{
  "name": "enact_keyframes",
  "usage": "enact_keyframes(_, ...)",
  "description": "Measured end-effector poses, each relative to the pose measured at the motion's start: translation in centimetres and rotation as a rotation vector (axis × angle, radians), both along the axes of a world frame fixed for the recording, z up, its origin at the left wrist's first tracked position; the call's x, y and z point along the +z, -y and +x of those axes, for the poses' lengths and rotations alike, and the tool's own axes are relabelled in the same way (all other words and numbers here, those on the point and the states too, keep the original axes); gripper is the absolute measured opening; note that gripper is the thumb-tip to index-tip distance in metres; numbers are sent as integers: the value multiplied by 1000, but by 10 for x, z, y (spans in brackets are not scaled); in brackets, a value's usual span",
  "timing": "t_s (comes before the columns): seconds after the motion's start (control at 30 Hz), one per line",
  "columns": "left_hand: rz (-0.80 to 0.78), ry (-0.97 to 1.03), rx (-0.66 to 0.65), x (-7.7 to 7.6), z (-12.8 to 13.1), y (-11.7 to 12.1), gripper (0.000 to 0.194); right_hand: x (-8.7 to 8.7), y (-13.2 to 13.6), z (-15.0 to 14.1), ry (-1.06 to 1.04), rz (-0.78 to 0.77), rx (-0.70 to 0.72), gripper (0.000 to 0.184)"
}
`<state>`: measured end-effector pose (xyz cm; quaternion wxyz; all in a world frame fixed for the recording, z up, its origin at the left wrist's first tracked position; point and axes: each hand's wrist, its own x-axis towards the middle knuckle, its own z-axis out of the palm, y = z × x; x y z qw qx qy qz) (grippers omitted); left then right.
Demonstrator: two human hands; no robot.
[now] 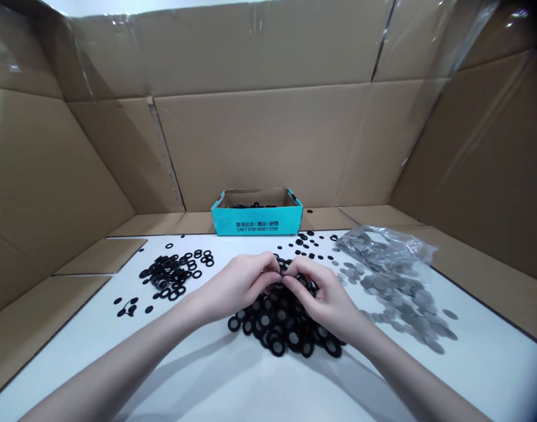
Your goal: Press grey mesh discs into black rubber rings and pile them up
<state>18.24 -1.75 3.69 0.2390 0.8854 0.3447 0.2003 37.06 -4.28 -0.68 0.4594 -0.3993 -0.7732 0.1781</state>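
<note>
Head view: I log left hand point(237, 287) and right hand point(325, 296) pinched together on a black ring point(283, 272) above the fitted-ring heap point(281, 328); loose black rings point(169, 275) and grey mesh discs point(397, 296) remain unpaired.

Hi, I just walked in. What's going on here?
A person is working with bare hands: the left hand and right hand meet, fingertips together, over a heap of black rings with grey centres. A scatter of plain black rings lies to the left. Grey discs spill from a clear plastic bag on the right, and a teal box stands behind.
</note>
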Motion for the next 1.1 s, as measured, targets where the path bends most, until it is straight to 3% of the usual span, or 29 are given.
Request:
enact_keyframes(0.23, 85, -95, -13, 4, -1, 1, 10, -4, 0, -2, -5, 19, -7, 19)
enact_keyframes(0.5, -136, 85, -36, 1, -3, -2, 10, -6, -4, 2, 73, 117, -3, 11)
enact_keyframes(0.67, -76, 77, -20, 0, 0, 0, 13, -7, -3, 1, 57, 117, -17, 21)
enact_keyframes(0.87, 16, -104, 23, 7, 1, 6, 13, -10, 1, -6, 68, 134, -44, 22)
enact_keyframes(1.1, -144, 32, 41, 3, -5, 1, 7, -7, -1, -3, 72, 115, -41, 11)
